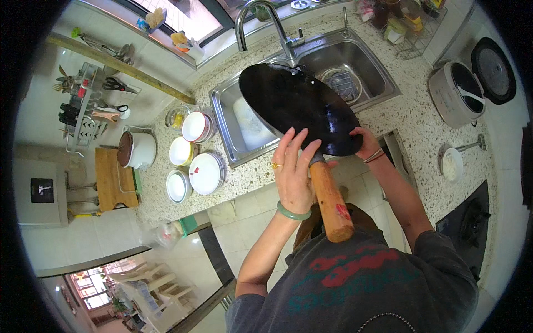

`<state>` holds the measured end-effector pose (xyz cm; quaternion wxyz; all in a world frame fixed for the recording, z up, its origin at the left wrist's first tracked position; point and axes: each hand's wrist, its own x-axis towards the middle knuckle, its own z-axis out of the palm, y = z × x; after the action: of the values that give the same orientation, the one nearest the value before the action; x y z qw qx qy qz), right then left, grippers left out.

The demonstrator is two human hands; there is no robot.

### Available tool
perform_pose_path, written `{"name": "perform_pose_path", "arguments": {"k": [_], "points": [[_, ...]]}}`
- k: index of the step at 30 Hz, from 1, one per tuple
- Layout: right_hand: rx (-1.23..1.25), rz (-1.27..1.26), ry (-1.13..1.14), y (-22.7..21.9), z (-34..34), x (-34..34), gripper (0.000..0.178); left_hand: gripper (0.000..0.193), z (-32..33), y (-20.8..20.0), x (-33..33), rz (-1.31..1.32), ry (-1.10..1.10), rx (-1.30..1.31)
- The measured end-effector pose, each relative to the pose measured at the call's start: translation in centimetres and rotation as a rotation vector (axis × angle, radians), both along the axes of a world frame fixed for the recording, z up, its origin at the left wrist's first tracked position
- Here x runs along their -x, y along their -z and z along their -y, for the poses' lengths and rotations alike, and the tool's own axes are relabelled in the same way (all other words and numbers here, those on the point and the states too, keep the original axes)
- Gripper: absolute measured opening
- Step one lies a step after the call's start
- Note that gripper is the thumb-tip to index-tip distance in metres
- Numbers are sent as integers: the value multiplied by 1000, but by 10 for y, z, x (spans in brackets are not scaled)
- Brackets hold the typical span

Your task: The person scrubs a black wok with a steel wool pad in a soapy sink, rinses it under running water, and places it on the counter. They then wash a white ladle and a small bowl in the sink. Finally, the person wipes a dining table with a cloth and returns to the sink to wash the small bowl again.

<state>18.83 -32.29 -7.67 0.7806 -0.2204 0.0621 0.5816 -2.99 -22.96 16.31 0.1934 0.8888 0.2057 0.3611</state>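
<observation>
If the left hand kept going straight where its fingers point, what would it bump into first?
The left hand would most likely meet the black wok first. It seems to touch it already, beside the wooden handle, though depth is hard to judge here.

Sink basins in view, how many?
2: left basin, partly behind the wok; right basin, holding a wire rack. No third shows, though the wok hides part of both.
</observation>
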Motion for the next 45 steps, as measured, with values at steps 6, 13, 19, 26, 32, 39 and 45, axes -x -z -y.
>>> {"name": "perform_pose_path", "arguments": {"k": [6,13,19,26,32,39,45], "points": [[101,37,-15,-46,-18,17,6,71,-14,16,34,-74,-66,221],[204,251,269,-31,-54,46,24,58,-66,15,123,405,165,1976],[482,427,220,-112,-67,77,38,41,-101,5,132,-323,-25,1973],[702,1260,266,-148,-94,93,61,7,-132,29,152,-606,-2,2037],[171,443,338,-119,-107,94,76,12,-136,29,159,-481,107,2424],[-286,-135,316,-96,-149,127,80,12,-126,12,154,-620,198,2129],[-405,-249,237,-25,-187,168,65,16,-132,14,145,-651,212,2072]]}}
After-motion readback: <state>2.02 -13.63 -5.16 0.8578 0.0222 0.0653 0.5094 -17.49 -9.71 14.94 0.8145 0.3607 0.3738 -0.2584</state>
